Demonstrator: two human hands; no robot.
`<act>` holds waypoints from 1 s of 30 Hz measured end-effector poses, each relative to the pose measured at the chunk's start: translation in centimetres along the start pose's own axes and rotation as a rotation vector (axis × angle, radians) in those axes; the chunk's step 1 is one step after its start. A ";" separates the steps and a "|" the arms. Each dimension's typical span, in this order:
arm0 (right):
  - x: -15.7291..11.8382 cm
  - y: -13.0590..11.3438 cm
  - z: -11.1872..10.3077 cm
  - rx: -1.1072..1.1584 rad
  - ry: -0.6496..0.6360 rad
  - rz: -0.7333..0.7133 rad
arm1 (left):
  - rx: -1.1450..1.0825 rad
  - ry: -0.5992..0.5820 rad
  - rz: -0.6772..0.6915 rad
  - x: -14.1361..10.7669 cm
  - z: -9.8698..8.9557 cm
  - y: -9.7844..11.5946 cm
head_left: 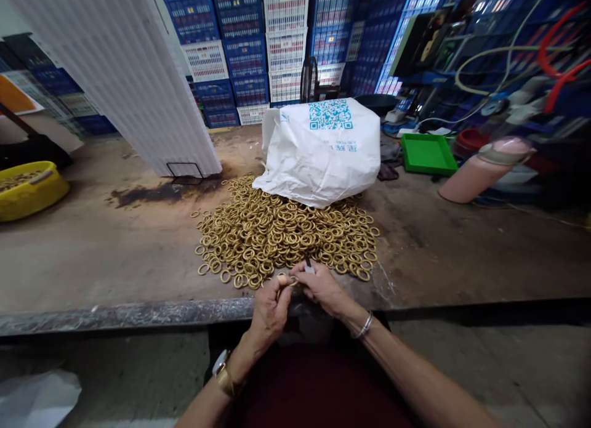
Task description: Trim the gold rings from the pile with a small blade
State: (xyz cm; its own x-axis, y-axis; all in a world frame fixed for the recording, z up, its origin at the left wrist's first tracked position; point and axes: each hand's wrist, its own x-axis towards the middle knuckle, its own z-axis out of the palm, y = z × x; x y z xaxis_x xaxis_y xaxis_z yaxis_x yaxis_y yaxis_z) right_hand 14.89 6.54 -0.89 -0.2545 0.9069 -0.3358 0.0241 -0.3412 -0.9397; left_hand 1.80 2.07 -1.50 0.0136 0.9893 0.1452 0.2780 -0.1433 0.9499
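Observation:
A heap of brass rings [286,231] lies on the worn workbench [115,255], spilling from under a white plastic bag [323,148] with a printed code square. My left hand [270,311] pinches one brass ring [286,281] at the near edge of the heap. My right hand [323,287] is closed around a small dark tool [308,265] whose tip points up, right beside that ring. Both hands meet just over the bench's front edge. A watch sits on my left wrist and a bangle on my right.
A yellow tub [28,188] with rings stands at the far left. A white corrugated panel [133,77] leans at the back left. A green tray [427,154] and a pink bottle [484,168] lie at the right. Blue and white crates [258,52] are stacked behind.

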 end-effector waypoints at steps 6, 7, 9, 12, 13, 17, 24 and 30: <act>0.1 0.3 0.1 -0.101 0.006 -0.099 | -0.346 -0.052 -0.422 -0.1 0.2 0.9; 0.2 0.4 0.1 -0.120 0.011 -0.101 | -0.381 -0.066 -0.449 -0.1 0.2 1.0; 0.1 0.4 0.1 -0.139 0.011 -0.095 | -0.442 -0.084 -0.487 -0.1 0.2 1.1; 0.0 0.4 0.0 -0.136 -0.006 -0.079 | -0.529 -0.094 -0.516 -0.2 0.3 0.9; 0.0 0.3 -0.1 -0.133 -0.015 -0.077 | -0.555 -0.095 -0.518 -0.2 0.4 0.8; -0.1 0.3 -0.1 -0.127 -0.045 -0.069 | -0.649 -0.101 -0.525 -0.3 0.5 0.5; 0.1 1.0 -0.6 -0.381 0.067 -0.247 | -0.715 -0.069 -0.524 -0.3 0.5 0.6; -0.8 2.0 -0.8 -0.777 -0.077 -0.472 | -0.645 -0.048 -0.513 -0.3 0.5 0.5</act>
State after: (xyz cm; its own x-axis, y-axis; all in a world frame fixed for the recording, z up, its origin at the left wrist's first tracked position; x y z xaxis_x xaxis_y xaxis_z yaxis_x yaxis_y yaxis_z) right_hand 15.88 5.30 -2.57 -0.4665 0.8814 0.0742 0.5379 0.3493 -0.7673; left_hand 2.38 1.77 -1.24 0.0798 0.9342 -0.3478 -0.3456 0.3532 0.8694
